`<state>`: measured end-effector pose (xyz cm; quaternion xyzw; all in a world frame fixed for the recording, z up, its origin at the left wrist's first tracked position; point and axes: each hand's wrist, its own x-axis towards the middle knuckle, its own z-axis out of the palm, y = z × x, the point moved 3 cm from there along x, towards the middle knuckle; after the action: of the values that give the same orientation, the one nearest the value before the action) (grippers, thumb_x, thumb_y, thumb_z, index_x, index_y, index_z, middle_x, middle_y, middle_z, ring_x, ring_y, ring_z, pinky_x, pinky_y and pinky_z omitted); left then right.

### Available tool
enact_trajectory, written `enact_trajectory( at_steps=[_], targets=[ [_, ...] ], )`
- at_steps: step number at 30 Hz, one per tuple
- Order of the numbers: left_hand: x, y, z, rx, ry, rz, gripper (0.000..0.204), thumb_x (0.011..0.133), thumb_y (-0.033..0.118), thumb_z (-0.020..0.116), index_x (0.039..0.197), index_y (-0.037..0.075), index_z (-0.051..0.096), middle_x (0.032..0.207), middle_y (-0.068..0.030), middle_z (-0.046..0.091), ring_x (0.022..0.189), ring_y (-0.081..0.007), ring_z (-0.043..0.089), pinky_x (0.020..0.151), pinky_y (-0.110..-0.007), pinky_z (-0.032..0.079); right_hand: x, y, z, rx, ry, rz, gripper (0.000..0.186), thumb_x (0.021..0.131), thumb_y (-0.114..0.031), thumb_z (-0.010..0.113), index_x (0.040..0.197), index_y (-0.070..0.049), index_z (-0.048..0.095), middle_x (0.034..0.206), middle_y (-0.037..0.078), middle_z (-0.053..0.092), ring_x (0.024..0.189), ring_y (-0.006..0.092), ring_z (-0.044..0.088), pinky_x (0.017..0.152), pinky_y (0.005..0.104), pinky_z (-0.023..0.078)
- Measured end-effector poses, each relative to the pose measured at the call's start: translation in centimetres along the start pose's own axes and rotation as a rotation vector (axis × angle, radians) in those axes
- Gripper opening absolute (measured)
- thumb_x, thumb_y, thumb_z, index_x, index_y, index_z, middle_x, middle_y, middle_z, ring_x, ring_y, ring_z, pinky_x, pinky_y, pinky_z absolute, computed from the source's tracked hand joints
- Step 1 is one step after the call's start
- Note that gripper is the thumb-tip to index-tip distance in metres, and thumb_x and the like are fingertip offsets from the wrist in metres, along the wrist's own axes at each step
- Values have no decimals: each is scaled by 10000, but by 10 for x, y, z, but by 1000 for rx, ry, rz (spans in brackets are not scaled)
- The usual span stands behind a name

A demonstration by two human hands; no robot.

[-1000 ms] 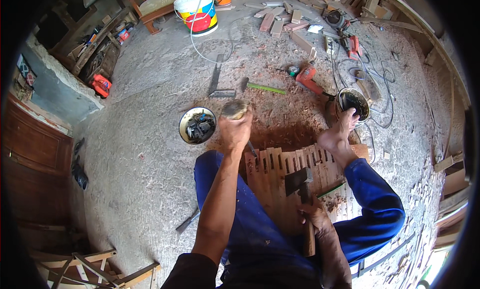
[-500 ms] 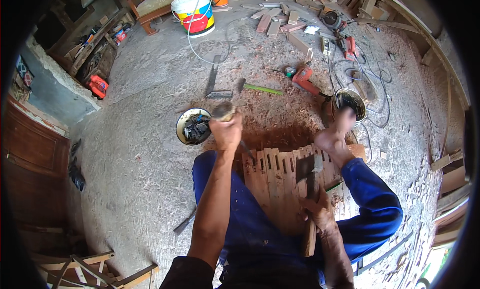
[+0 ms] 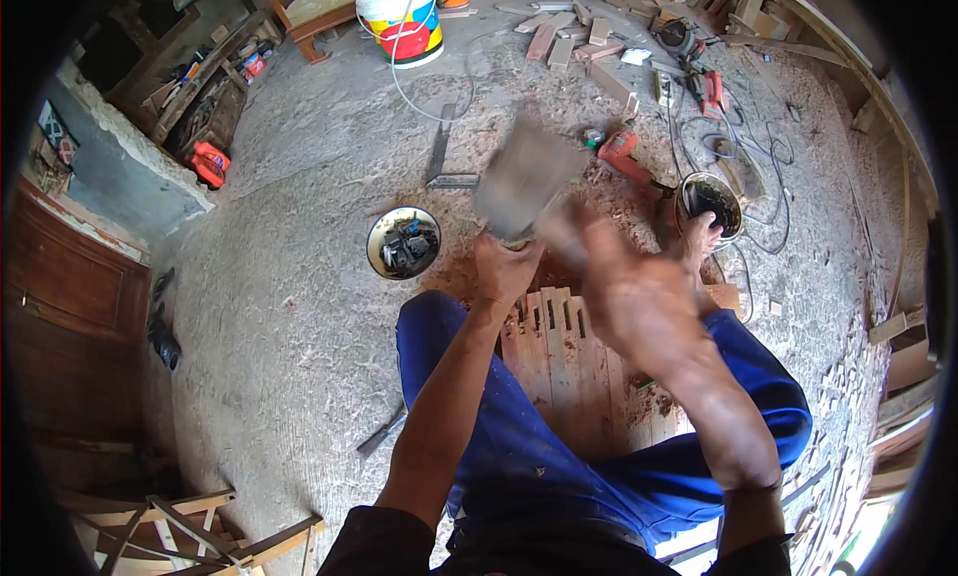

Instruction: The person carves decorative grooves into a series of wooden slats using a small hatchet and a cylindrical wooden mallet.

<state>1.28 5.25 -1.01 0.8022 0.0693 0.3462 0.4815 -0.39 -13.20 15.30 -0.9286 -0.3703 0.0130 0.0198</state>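
My left hand (image 3: 507,269) is closed round a chisel, whose handle top is mostly hidden behind the mallet; its blade points down toward the wood. A blurred wooden mallet (image 3: 529,175) with a blocky head is just above that hand. My right hand (image 3: 644,302), smeared by motion, grips the mallet's handle (image 3: 565,235). Below both hands lies a row of wooden slats (image 3: 564,362) between my legs, several with dark slots cut near their far ends. My bare foot (image 3: 699,237) is beyond the slats on the right.
A bowl of metal parts (image 3: 403,243) stands left of my hands, with a metal square (image 3: 439,157) beyond it. A red power drill (image 3: 624,155), a round tin (image 3: 711,199) and cables lie to the right. Another chisel (image 3: 379,434) rests by my left thigh.
My right hand has lifted the mallet from low over the slats up to the chisel. My left hand has shifted right with the chisel. The green-handled tool is now covered.
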Motion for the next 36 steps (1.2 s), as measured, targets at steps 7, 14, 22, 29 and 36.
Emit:
enact_trajectory(
  at_steps=[7, 14, 22, 29, 36],
  targets=[
    [9, -10, 15, -229, -69, -179, 166, 799, 44, 764, 956, 12, 718, 965, -75, 747, 863, -155, 699, 722, -311, 548, -4, 18, -1, 708, 227, -142, 626, 861, -88, 608, 1438, 23, 392, 729, 228, 674, 584, 313, 676, 529, 420, 555],
    [-12, 3, 12, -258, 34, -114, 185, 803, 74, 780, 957, 10, 702, 917, -76, 743, 836, -193, 708, 775, -336, 547, -6, 11, -78, 651, 828, -139, 599, 838, -53, 595, 1406, 30, 427, 784, 244, 688, 637, 331, 683, 598, 446, 569],
    [-38, 44, 12, -497, 84, -57, 232, 791, 67, 785, 999, 13, 699, 972, -84, 739, 931, -195, 701, 768, -360, 558, -27, 24, 31, 342, 50, -130, 713, 802, -20, 608, 1472, -26, 363, 781, 233, 684, 645, 356, 679, 710, 459, 577],
    [-18, -2, 11, -259, -108, -340, 168, 819, 70, 793, 948, 6, 705, 874, -65, 740, 786, -168, 703, 719, -321, 546, -14, 5, -34, 484, 274, -84, 717, 809, -1, 598, 1474, -42, 333, 737, 187, 656, 605, 350, 664, 694, 500, 548],
    [-4, 13, 16, -215, -46, -97, 228, 857, 202, 752, 950, 0, 702, 920, -94, 731, 878, -202, 697, 795, -333, 544, -8, 40, 57, 561, -33, -103, 669, 799, 7, 581, 1425, -12, 347, 734, 292, 655, 700, 462, 682, 664, 570, 540]
  ],
)
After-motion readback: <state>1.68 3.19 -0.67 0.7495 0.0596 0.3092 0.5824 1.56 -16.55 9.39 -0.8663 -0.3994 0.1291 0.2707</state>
